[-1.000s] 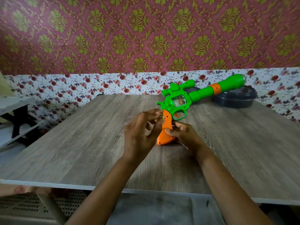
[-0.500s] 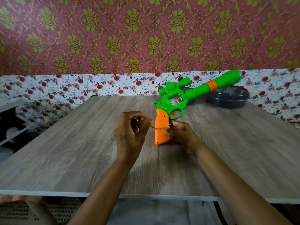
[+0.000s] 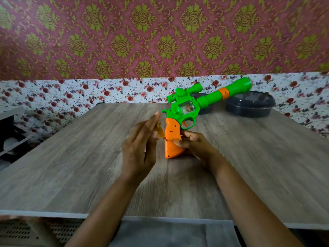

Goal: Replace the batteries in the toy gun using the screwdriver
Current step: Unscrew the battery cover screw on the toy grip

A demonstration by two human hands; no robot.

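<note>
The toy gun [image 3: 187, 109] is green with an orange grip [image 3: 171, 132]. It stands butt down on the wooden table [image 3: 71, 166], its barrel pointing up to the right. My right hand [image 3: 194, 145] grips the orange grip from the right side. My left hand [image 3: 140, 150] is just left of the grip with its fingers stretched almost straight. It holds a small yellow-handled screwdriver [image 3: 159, 132] on the far side of the fingers. The screwdriver tip touches the left edge of the grip. My left thumb is hidden.
A dark round lidded container [image 3: 249, 106] sits at the table's far right, and a second dark dish [image 3: 205, 108] lies behind the gun. A shelf [image 3: 10, 113] stands off the table's left side. The patterned wall runs along the table's far edge.
My left hand went from curled around the screwdriver to fingers stretched out straight, and the screwdriver tip moved against the grip. The gun stayed upright in my right hand.
</note>
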